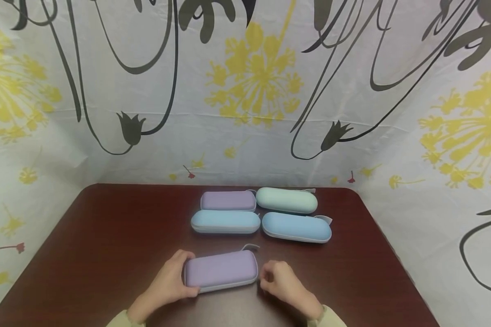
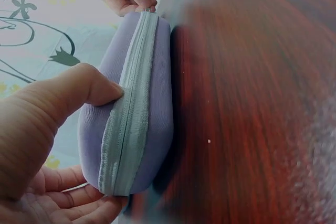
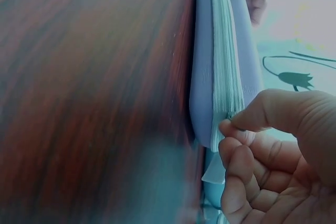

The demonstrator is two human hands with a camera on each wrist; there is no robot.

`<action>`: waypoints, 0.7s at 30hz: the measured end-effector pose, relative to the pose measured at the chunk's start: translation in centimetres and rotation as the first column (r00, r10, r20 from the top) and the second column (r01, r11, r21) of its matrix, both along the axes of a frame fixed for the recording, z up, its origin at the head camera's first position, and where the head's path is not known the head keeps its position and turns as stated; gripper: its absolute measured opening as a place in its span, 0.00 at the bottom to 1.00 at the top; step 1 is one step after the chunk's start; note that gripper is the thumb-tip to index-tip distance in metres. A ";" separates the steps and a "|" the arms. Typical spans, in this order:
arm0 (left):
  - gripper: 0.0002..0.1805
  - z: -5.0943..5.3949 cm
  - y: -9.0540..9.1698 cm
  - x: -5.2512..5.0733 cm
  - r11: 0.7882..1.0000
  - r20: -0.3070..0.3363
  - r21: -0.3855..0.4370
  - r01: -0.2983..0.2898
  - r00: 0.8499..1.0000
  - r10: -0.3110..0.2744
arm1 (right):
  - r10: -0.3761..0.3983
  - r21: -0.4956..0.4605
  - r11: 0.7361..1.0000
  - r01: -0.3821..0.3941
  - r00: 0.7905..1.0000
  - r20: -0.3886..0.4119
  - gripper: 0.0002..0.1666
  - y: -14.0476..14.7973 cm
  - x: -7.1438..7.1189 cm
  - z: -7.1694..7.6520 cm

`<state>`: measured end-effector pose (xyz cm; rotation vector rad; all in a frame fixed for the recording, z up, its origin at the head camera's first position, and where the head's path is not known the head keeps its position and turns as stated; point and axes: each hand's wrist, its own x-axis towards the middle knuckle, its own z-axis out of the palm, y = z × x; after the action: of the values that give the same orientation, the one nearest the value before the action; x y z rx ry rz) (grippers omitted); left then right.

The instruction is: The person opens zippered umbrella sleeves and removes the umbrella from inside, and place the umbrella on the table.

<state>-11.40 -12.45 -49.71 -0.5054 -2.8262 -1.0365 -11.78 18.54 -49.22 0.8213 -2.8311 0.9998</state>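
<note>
A purple zippered case (image 1: 221, 270) with a pale grey zipper band (image 2: 134, 93) stands near the front of the table, a little tilted in the head view. My left hand (image 1: 169, 282) grips its left end, thumb on the front edge and fingers round the back. At the other end, my right hand (image 1: 285, 284) pinches the small zipper pull (image 3: 230, 116) between thumb and forefinger; the fingertips hide most of the pull. The zipper looks closed along its visible length. A grey strap loop (image 1: 250, 247) sticks out behind the case's right end.
Behind lie another purple case (image 1: 228, 200), a mint green case (image 1: 286, 200), a light blue case (image 1: 226, 221) and a blue case (image 1: 296, 227), in two rows. The dark red-brown table (image 1: 118, 236) meets a patterned cloth (image 1: 229, 150) at its back and sides.
</note>
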 end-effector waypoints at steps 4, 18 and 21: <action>0.36 0.1 0.1 0.4 1.000 0.002 -0.007 -0.012 1.000 0.012 | -0.005 -0.021 1.000 0.005 1.000 -0.020 0.11 -0.2 0.5 0.1; 0.36 0.5 1.0 2.3 0.996 0.006 -0.047 -0.072 0.997 0.073 | -0.040 -0.061 0.997 0.037 0.998 -0.047 0.11 -1.2 1.8 -0.1; 0.36 0.7 1.3 2.6 0.995 -0.005 -0.067 -0.079 0.997 0.078 | -0.035 -0.068 0.997 0.031 0.997 -0.062 0.10 -1.6 2.0 -0.2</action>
<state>-8.77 -11.17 -49.05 -0.3974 -2.8611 -0.9295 -9.76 16.89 -49.43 0.7827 -2.7334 1.0396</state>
